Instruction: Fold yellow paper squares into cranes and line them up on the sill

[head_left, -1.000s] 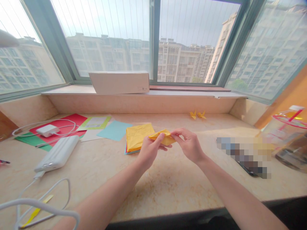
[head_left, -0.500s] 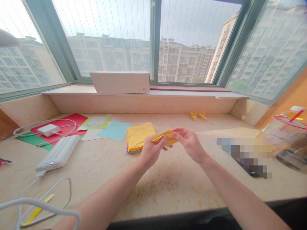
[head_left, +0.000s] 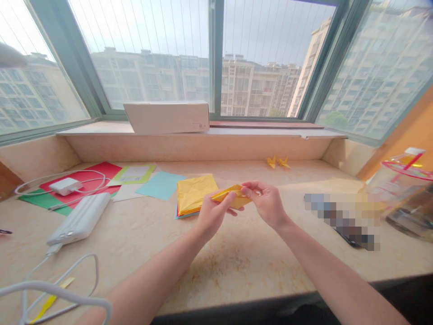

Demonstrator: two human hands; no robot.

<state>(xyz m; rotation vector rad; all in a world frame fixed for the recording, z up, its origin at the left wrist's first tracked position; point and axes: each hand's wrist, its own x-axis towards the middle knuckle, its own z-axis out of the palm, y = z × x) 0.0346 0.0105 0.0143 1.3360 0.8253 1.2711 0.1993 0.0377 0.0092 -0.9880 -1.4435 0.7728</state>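
Note:
Between my two hands is a folded piece of yellow origami paper (head_left: pixel 244 200), held above the stone counter. My left hand (head_left: pixel 215 212) grips its left side, with the thumb on top and fingers underneath. My right hand (head_left: pixel 269 203) pinches its upper right edge between thumb and fingers. Just behind my left hand lies a stack of creased yellow paper sheets (head_left: pixel 194 192), with blue and reddish edges showing below. Two small yellow paper cranes (head_left: pixel 271 161) stand near the back ledge. Parts of the folded paper are hidden by my fingers.
Left lie a white power bank (head_left: pixel 79 219), a charger (head_left: pixel 66 185) with looping cables, and red (head_left: pixel 91 174), green and light blue paper (head_left: pixel 162 185). A blurred-out phone (head_left: pixel 348 230) and a clear cup with a red straw (head_left: pixel 392 180) are right. A white box (head_left: pixel 169 118) sits on the sill.
The view has shifted slightly. The folded paper's upper flap appears a little more opened out between my hands, which keep nearly the same grip.

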